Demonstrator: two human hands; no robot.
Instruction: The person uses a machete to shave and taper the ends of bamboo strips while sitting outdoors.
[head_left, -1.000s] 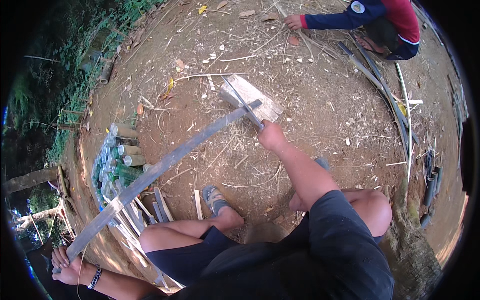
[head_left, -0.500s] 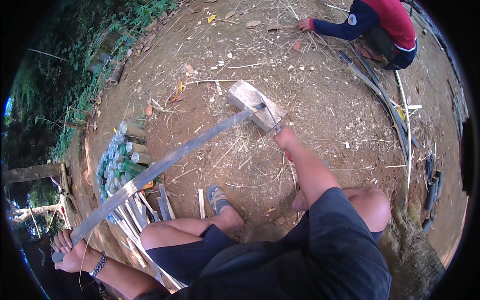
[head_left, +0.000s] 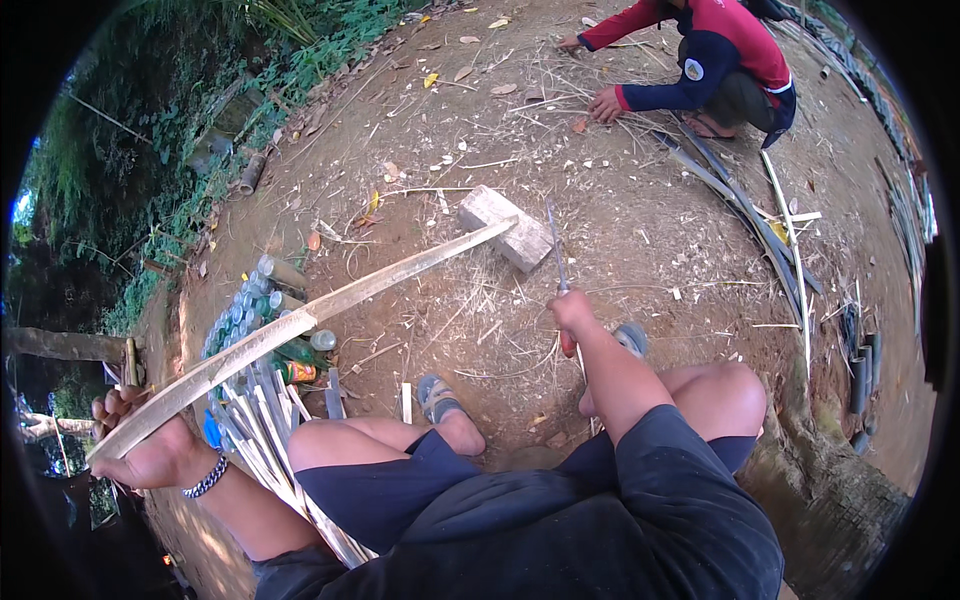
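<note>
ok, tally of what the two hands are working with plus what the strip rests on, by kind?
Long bamboo strip, held at its near end by the left hand: 1
Knife with a red handle, held blade up in the right hand: 1
Wooden block under the strip's far end: 1
Total: 3

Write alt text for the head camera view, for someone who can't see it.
A seated person's left hand holds one end of a long bamboo strip whose far end rests on a wooden block, while the right hand grips a knife. Another person crouches on the dirt beyond.
</note>
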